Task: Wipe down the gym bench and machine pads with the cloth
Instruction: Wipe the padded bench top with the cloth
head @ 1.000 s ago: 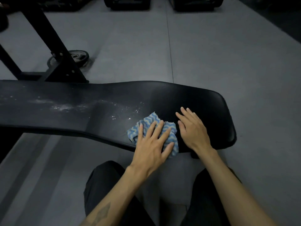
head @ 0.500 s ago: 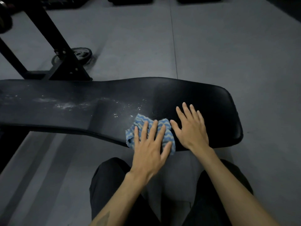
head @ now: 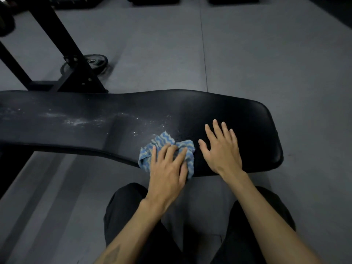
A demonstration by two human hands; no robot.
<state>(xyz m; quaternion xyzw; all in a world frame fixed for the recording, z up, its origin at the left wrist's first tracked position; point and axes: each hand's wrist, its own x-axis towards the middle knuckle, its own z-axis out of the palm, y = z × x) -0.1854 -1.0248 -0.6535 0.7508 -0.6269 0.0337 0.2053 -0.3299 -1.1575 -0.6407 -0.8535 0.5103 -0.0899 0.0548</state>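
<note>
A long black padded gym bench (head: 247,115) runs across the view from the left edge to a rounded end on the right. White dusty specks (head: 76,121) streak its left and middle part. A blue-and-white wavy-patterned cloth (head: 163,139) lies bunched on the near edge of the pad. My left hand (head: 167,168) lies on top of it, fingers bent into the gathered fabric. My right hand (head: 222,149) rests flat on the pad just right of the cloth, fingers spread and straight.
A black steel frame upright and its foot (head: 76,73) stand behind the bench at the left, with a small weight plate (head: 97,62) on the grey floor beside it. Dark equipment lines the far wall. My legs in black trousers (head: 125,216) are under the bench's near edge.
My left hand's fingers have bent and bunched the cloth, which earlier lay flatter under a flat hand. The right hand has stayed flat on the pad.
</note>
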